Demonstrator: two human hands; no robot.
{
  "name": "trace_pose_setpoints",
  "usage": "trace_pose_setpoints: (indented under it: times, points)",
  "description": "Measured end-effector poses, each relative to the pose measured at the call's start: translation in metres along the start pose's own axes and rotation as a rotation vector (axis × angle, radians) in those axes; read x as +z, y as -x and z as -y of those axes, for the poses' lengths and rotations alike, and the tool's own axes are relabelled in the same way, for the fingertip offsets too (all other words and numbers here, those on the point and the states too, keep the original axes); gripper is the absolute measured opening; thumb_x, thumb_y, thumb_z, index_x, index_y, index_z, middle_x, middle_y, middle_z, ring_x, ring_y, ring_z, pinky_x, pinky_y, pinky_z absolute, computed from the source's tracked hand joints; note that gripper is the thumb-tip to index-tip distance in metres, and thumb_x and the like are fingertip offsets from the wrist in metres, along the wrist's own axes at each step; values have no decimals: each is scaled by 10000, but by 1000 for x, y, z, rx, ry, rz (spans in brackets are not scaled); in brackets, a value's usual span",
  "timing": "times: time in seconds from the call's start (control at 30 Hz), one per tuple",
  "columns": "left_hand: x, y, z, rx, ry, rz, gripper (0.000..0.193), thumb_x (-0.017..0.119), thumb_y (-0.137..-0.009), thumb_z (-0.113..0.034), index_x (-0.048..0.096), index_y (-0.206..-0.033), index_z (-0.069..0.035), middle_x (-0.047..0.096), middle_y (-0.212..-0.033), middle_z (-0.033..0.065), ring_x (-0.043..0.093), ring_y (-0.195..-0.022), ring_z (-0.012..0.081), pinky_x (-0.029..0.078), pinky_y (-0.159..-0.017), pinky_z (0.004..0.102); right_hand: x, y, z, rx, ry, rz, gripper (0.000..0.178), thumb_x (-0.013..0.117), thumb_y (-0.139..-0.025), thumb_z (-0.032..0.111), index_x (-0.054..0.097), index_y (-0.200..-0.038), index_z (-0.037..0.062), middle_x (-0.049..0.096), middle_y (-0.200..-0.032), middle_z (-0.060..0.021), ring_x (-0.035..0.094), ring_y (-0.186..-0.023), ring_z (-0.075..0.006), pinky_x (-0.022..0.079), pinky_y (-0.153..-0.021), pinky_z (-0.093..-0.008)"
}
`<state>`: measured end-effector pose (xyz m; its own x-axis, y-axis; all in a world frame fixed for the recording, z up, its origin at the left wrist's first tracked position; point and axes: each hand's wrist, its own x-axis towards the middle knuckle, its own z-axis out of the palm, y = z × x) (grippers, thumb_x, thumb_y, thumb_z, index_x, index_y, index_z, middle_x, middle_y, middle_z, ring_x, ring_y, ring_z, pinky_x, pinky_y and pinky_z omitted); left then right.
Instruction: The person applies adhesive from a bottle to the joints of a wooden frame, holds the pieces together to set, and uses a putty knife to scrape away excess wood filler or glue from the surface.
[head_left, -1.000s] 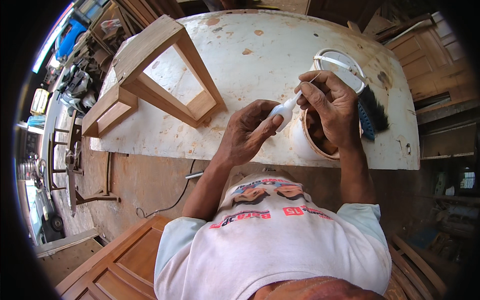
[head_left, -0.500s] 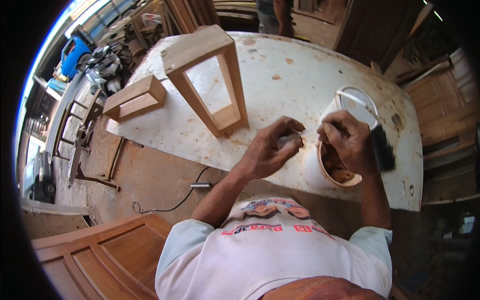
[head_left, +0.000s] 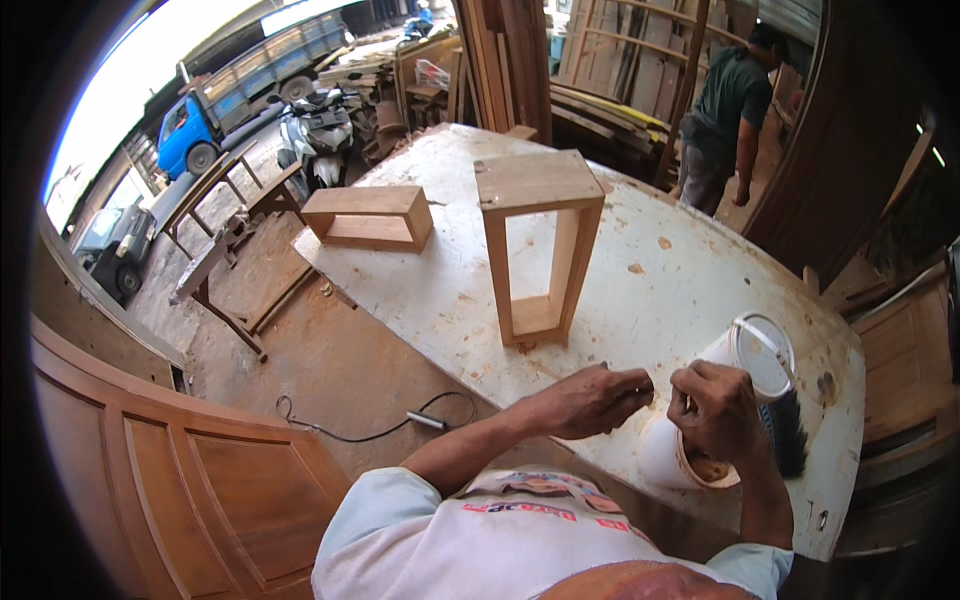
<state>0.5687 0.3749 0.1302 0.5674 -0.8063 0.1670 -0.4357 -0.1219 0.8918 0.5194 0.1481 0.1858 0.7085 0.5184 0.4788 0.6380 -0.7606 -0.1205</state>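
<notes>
My left hand [head_left: 600, 402] is closed in a pinch over the near side of the white table [head_left: 650, 215]. Just to its right, my right hand [head_left: 718, 408] is closed too, its fingertips curled above an open white tub [head_left: 660, 452] with brown stuff inside. Whatever either hand holds is too small or hidden to name. Behind the right hand lies a second white container with a round lid [head_left: 766, 356]. A black-bristled brush [head_left: 786, 435] rests beside the tubs. Ahead of my left hand a tall open wooden frame [head_left: 543, 180] stands upright on the table.
A smaller wooden box frame [head_left: 372, 231] sits at the table's far left. Beyond the table, a person in a dark shirt [head_left: 728, 105] stands turned aside. A panelled wooden door [head_left: 200, 470] is at lower left, and a black cable [head_left: 350, 438] runs over the floor.
My view has swung up and left, showing more of the yard and the person behind the table. The left hand's fingers have drawn together; the right hand stays over the tub.
</notes>
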Motion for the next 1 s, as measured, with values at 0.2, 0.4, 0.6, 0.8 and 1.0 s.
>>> trace_pose_setpoints:
  times: [0.2, 0.4, 0.6, 0.8, 1.0]
  points:
    - [-4, 13, 7, 16, 47, -111, 131, 578, -1026, -131, 577, -1061, -5, 596, -706, 168, 594, -586, 310, 478, -580, 413, 20, -3, -5, -72, -33, -87, 219, 710, -669, -29, 561, -803, 57, 558, -687, -78, 600, -604, -286, 486, -554, -398]
    - [-7, 24, 18, -42, 110, -70, 192, 501, -1074, -149, 609, -1040, 6, 524, -665, 43, 545, -576, 98, 469, -559, 280, -16, 25, -54, 325, 52, -442, 127, 662, -823, -29, 572, -854, 56, 586, -698, -34, 589, -605, -138, 509, -567, -315]
    - [-5, 26, 14, -47, 230, -144, 282, 487, -1096, -234, 610, -1025, 9, 537, -670, 27, 549, -583, 93, 460, -573, 256, 21, 33, -17, 182, -189, -119, 130, 656, -785, -22, 557, -856, 25, 582, -705, -130, 585, -582, -277, 500, -578, -370]
    - [0, 26, 19, -109, 414, -179, 363, 485, -1100, -330, 635, -1038, -6, 561, -665, 36, 534, -565, 101, 445, -557, 244, 29, 28, 2, 355, -509, -90, 67, 663, -879, 23, 598, -879, 7, 601, -668, -118, 583, -567, -197, 493, -572, -335]
    - [6, 25, 19, -126, 521, -220, 406, 443, -1109, -359, 632, -1061, -4, 605, -684, 65, 584, -587, 124, 478, -565, 258, 32, 23, 5, 289, -449, -145, 80, 649, -944, 63, 618, -877, 30, 579, -671, -23, 523, -570, -91, 445, -556, -267]
